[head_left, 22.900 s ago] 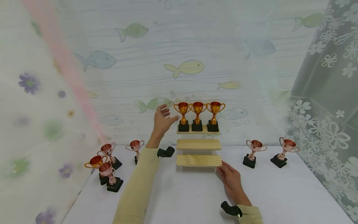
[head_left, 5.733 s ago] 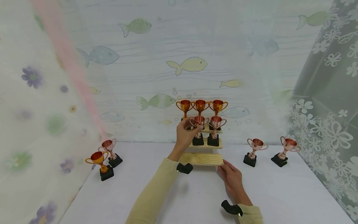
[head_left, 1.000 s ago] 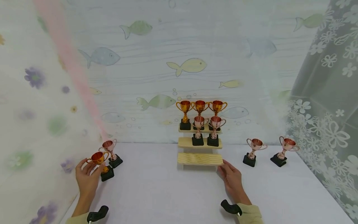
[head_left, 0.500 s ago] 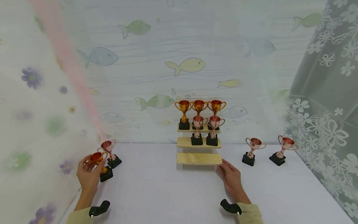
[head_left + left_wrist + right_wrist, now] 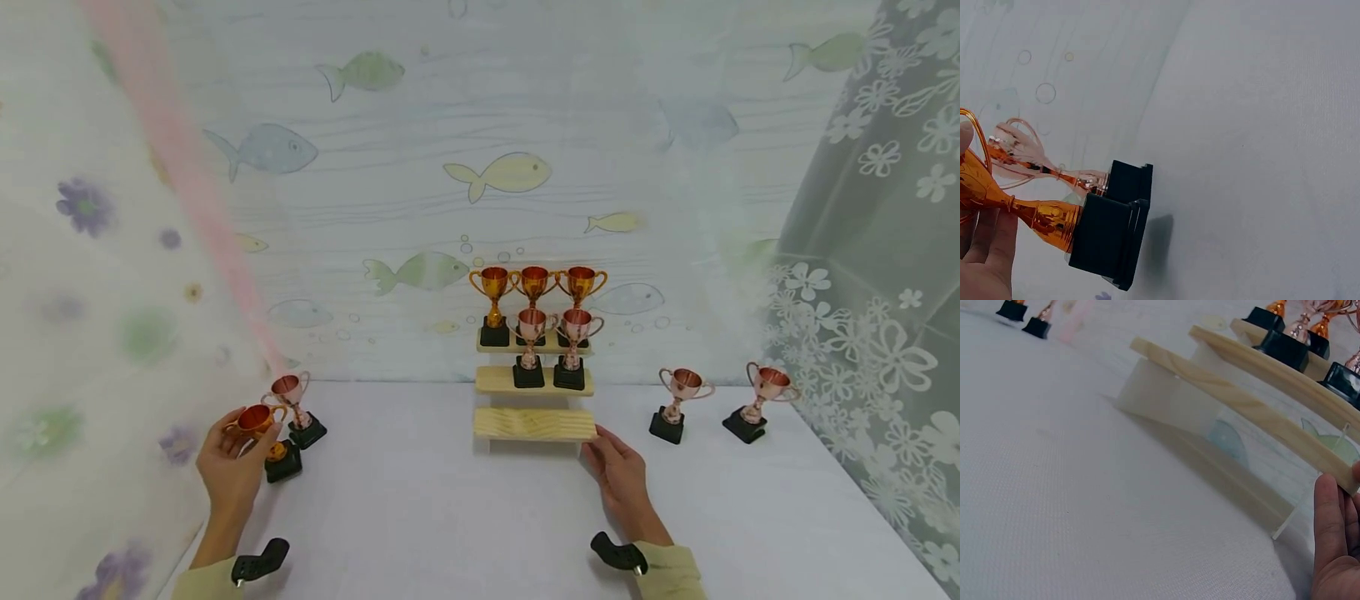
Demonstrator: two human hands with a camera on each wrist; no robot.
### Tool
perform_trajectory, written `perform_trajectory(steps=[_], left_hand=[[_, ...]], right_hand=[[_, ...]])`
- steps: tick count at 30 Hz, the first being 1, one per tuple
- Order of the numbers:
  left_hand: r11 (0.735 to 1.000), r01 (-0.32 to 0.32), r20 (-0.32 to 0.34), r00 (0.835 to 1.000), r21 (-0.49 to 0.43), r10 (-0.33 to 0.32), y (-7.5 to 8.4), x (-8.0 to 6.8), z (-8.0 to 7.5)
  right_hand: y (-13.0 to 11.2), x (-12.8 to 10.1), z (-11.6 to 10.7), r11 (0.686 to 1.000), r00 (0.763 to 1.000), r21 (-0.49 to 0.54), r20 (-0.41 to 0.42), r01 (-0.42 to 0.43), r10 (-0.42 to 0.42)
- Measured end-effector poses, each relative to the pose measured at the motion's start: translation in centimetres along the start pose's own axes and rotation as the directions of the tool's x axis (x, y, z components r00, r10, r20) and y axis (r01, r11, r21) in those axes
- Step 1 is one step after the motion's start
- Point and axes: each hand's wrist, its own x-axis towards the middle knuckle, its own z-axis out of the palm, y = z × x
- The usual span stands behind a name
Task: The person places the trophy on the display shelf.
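My left hand (image 5: 232, 475) grips a gold trophy cup (image 5: 255, 419) by its bowl, at the left of the table. In the left wrist view its black base (image 5: 1107, 240) hangs close over the white cloth with a shadow beside it. Right behind stands a pink trophy (image 5: 291, 392). My right hand (image 5: 621, 483) pinches the right end of the bottom step of a wooden three-step stand (image 5: 532, 423), fingers under the board. Three gold trophies (image 5: 493, 285) line the top step. Two pink trophies (image 5: 531, 325) occupy the middle and right of the middle step; the bottom step is bare.
Two more pink trophies, one nearer (image 5: 684, 385) and one farther right (image 5: 771, 385), stand on the white-covered table (image 5: 420, 517). A fish-print curtain (image 5: 390, 208) hangs behind the stand, and a lace curtain (image 5: 892, 333) borders the right side.
Since the earlier frames, two pink trophies came onto the middle step. My left hand then moved left to the gold trophy and has just raised it slightly. The right hand stays at the stand.
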Motion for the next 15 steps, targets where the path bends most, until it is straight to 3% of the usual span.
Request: perform_trajectory(steps=[5, 11, 15], left_hand=[[0.997, -0.071, 0.006, 0.997, -0.009, 0.071, 0.9, -0.5, -0.7], [0.998, -0.070, 0.018, 0.997, -0.006, 0.070, 2.0, -1.4, -1.0], [0.997, -0.077, 0.063, 0.995, 0.026, 0.075, 2.7, -2.2, -0.9]], right_hand=[[0.0, -0.2, 0.0, 1.000, 1.000, -0.003, 0.010, 0.009, -0.009], [-0.1, -0.3, -0.1, 1.000, 1.000, 0.011, 0.018, 0.014, -0.015], [0.0, -0.3, -0.1, 1.000, 1.000, 0.002, 0.018, 0.015, -0.015]])
